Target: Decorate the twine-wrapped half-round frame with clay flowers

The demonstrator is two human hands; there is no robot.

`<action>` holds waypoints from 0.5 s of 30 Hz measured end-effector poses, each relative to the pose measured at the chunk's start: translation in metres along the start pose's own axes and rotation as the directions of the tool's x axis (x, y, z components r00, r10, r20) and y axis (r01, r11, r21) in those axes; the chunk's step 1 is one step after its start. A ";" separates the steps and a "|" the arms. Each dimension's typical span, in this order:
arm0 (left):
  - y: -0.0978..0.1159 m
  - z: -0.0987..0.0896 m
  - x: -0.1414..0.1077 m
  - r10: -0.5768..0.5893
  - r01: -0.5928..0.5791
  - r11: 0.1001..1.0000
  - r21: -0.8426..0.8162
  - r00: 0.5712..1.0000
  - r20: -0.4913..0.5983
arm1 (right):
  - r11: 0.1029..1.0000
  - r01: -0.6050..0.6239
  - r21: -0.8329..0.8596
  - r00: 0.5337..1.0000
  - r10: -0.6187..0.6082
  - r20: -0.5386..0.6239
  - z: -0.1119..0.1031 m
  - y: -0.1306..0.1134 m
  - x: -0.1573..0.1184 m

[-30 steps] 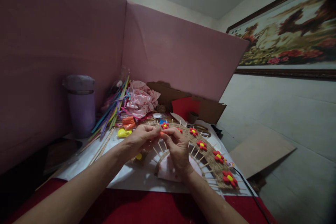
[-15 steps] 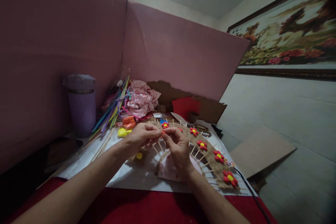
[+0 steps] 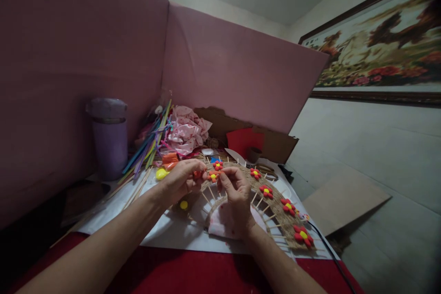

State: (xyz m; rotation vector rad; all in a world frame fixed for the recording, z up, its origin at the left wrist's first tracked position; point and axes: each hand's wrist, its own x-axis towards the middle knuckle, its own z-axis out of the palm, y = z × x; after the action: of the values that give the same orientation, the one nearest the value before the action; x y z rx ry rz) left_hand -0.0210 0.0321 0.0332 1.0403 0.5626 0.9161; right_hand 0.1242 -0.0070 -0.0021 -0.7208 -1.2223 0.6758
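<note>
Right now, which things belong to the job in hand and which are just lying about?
Likely in use: orange flower in right hand; orange piece in left hand; woven arch with red flowers.

Probably just around: purple container; tan board.

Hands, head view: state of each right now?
Left hand: closed, holding an orange piece.
Right hand: closed, pinching the orange flower by its edge.
</note>
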 end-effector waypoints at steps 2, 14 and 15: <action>0.000 0.000 0.000 -0.013 0.013 1.000 -0.007 1.000 0.007 | 1.000 -0.002 0.010 1.000 0.002 0.012 0.001 0.001 0.000; -0.002 -0.002 0.006 0.050 -0.049 0.999 -0.024 0.999 0.020 | 0.990 -0.102 0.093 0.994 0.106 -0.039 0.005 0.003 0.002; -0.004 -0.003 0.006 0.056 -0.056 0.998 0.025 0.998 0.014 | 0.990 -0.103 0.093 0.993 0.107 -0.043 0.005 0.004 0.002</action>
State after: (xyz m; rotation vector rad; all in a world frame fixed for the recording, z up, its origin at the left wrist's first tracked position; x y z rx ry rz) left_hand -0.0188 0.0382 0.0287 1.0892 0.5373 0.9525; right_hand 0.1196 -0.0024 -0.0028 -0.7255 -1.1087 0.7913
